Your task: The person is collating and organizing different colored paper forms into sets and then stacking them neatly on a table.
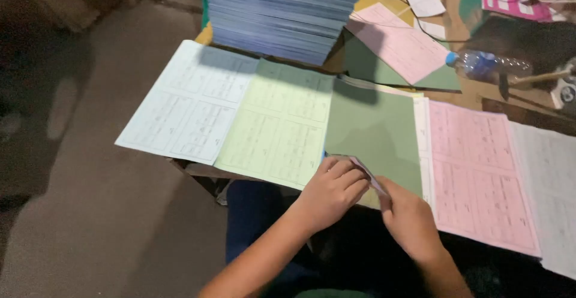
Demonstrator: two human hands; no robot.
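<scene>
My left hand [332, 191] and my right hand [408, 219] meet at the near edge of a plain green card sheet [375, 133]. Both pinch a thin bundle of paper sheets [367, 174] at its near corner, lifting it slightly off the green card. The green card lies in a row of printed form sheets: a light blue sheet [191, 101] at the far left, a pale yellow-green sheet [281, 124] beside it, a pink sheet [480, 172] to the right and a white sheet [549, 184] at the far right.
A tall stack of bluish sheets [282, 10] stands behind the row. Behind it to the right lie another pink sheet [399, 43] on green card, a clear plastic bottle [489, 65], cables and small paper scraps. A dim floor [102, 214] lies to the left.
</scene>
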